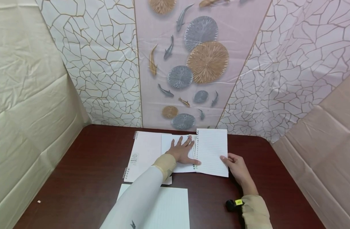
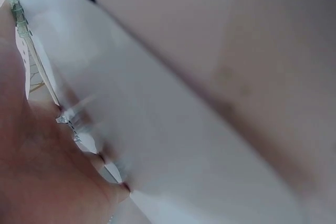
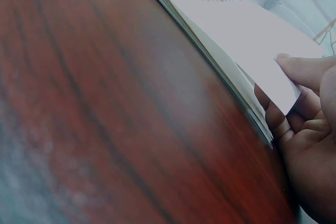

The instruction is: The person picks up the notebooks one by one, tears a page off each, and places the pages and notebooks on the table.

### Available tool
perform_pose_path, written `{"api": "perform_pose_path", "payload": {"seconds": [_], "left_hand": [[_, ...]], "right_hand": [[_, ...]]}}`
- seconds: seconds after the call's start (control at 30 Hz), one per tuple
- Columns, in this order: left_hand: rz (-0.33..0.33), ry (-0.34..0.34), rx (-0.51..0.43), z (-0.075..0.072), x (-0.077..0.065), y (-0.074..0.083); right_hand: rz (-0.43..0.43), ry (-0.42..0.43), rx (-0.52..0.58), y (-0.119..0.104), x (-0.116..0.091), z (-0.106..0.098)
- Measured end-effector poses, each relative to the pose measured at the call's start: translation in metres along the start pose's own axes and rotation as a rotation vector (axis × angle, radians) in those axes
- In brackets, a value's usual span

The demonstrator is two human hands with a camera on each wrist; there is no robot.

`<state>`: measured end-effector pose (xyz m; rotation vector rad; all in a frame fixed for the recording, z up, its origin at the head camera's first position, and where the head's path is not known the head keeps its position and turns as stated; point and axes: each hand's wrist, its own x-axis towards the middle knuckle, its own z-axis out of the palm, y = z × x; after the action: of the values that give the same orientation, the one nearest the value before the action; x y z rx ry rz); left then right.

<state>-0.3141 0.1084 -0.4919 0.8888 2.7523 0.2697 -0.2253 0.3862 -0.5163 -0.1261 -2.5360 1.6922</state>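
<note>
A spiral notebook (image 1: 180,169) lies open near the back of the table. My left hand (image 1: 181,153) rests on its left side with fingers spread, the thumb reaching to the rings. At the right edge, my right hand (image 1: 236,167) pinches a ruled sheet (image 1: 211,149), thumb on top and fingers beneath. The right wrist view has this sheet (image 3: 247,35) lifted off the pages below, its holes along the far edge. Up close in the left wrist view are green binding rings (image 2: 18,14) beside my palm; much there is blurred.
A second spiral notebook with a pale cover (image 1: 146,149) lies to the left, partly under the open one. A loose ruled sheet (image 1: 173,206) is nearer me, partly beneath my left forearm. Fabric walls (image 1: 112,95) border the dark wooden table (image 1: 80,178).
</note>
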Motion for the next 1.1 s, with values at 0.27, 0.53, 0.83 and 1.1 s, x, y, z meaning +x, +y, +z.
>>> {"api": "perform_pose_path", "payload": {"seconds": [0.27,0.53,0.83,1.1], "left_hand": [[0.008,-0.013,-0.012,-0.003,-0.002,0.001],[-0.010,-0.007,-0.042,0.012,0.011,-0.005],[-0.005,-0.013,-0.041,0.005,0.007,-0.002],[-0.003,-0.004,-0.050,0.001,0.002,0.000]], "right_hand": [[-0.010,-0.013,0.006,0.002,0.000,-0.002],[-0.017,-0.037,0.030,-0.002,-0.001,-0.003],[-0.009,-0.029,0.015,-0.002,-0.001,-0.003],[-0.014,-0.023,0.022,-0.001,0.000,-0.003]]}}
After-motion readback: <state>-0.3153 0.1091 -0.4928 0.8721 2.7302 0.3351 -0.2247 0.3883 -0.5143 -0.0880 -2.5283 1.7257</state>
